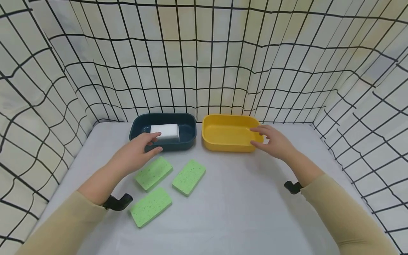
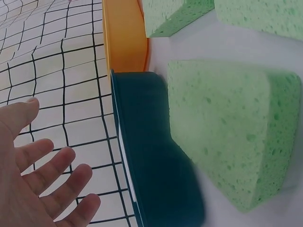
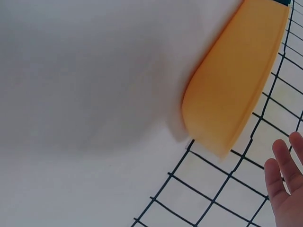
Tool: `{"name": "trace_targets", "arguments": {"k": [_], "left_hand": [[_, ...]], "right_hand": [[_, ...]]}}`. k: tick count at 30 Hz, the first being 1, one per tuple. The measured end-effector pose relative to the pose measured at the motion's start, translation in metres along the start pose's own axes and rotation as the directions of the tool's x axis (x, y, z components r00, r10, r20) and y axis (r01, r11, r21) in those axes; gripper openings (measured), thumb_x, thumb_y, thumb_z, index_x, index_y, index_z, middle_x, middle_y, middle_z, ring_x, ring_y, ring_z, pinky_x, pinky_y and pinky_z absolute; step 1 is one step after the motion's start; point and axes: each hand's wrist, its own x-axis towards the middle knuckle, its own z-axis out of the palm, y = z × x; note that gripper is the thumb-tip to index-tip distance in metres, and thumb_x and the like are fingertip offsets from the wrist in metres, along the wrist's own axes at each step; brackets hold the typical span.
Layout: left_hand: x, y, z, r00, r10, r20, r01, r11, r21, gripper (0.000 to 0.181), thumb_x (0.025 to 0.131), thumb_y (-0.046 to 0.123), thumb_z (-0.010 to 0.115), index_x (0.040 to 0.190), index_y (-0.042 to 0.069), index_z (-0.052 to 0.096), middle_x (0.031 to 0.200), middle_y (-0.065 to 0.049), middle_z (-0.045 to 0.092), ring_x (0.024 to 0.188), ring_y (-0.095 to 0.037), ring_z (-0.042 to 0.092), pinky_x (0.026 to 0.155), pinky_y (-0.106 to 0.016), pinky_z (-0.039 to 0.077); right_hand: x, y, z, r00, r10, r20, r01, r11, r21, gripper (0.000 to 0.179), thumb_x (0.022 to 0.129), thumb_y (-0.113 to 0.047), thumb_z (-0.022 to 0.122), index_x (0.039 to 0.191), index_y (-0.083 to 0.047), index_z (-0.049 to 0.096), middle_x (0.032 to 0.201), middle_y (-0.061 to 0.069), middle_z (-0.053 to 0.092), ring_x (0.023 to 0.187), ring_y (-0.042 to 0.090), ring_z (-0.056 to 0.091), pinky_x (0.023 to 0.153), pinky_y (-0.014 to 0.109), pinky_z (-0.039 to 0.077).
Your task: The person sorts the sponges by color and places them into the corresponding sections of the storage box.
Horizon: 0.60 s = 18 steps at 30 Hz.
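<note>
My left hand [image 1: 135, 150] hovers over the near left side of a dark teal tray [image 1: 188, 136], fingers and thumb spread with nothing between them. Inside that tray lies a white block [image 1: 165, 131], partly overlapped by my fingertips in the head view. My right hand [image 1: 274, 141] is at the right end of a yellow tray [image 1: 223, 146], its relaxed fingers over the rim and holding nothing. Three green speckled sponges lie before the trays: one sponge [image 1: 154, 173] just below my left hand, another sponge [image 1: 189, 177] to its right, and a third sponge [image 1: 151, 207] nearest me.
A white cloth [image 1: 229, 205] covers the table. Black-lined white grid walls [image 1: 204, 63] rise behind the trays and along both sides. The two trays stand side by side close to the back wall. Each wrist wears a black camera mount [image 1: 118, 202].
</note>
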Motion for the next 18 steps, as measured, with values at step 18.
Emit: {"name": "trace_targets", "arguments": {"k": [18], "left_hand": [[0.002, 0.008, 0.017, 0.994, 0.111, -0.002, -0.108, 0.975, 0.195, 0.070, 0.097, 0.045, 0.061, 0.156, 0.017, 0.033, 0.157, -0.013, 0.034, 0.143, -0.038, 0.030, 0.112, -0.059, 0.026]], "right_hand": [[0.010, 0.058, 0.001, 0.987, 0.140, 0.073, -0.144, 0.989, 0.043, 0.075, 0.089, -0.059, 0.065, 0.151, -0.022, 0.043, 0.144, 0.013, 0.044, 0.120, 0.035, 0.045, 0.093, 0.053, 0.047]]}}
